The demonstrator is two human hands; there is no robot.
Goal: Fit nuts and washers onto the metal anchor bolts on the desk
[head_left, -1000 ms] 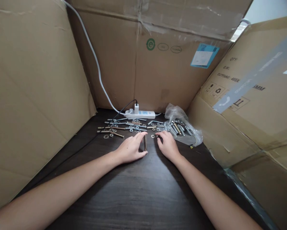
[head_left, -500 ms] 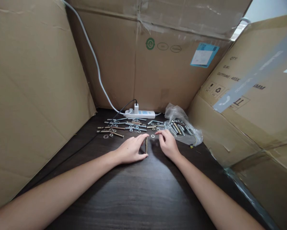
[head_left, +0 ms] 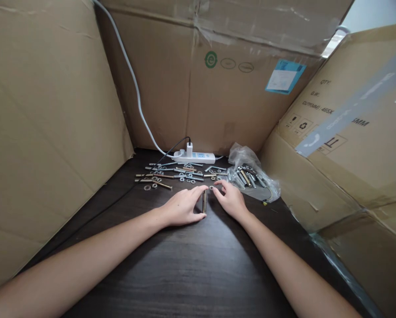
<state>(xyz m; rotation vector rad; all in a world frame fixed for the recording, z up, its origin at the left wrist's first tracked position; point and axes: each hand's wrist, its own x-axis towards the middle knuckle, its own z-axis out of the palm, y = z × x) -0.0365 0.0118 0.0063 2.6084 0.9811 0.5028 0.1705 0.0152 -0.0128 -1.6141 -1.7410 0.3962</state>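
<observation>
My left hand (head_left: 184,205) grips a thin, brass-coloured metal rod (head_left: 204,202), probably a bolt or sleeve, between the thumb at its near end and the fingers at its far end. Just beyond the rod, a small flat washer (head_left: 211,188) is at the fingertips of my right hand (head_left: 230,198). That hand's thumb and index finger are slightly apart, with the thumb tip at the washer's edge. Behind both hands lie several bolts and metal sleeves (head_left: 187,176), along with loose nuts and washers (head_left: 154,186).
An open clear plastic bag (head_left: 270,187) of metal fasteners sits at the right. A white power strip (head_left: 202,157) with a plugged-in adapter (head_left: 189,149) stands behind the parts. A black cable (head_left: 115,200) crosses the dark tabletop (head_left: 171,274) on the left. Cardboard walls (head_left: 158,88) surround it.
My right thumb has reached out to the washer, and its fingertips now partly cover it. My left hand keeps its grip on the rod. The whole view has shifted slightly.
</observation>
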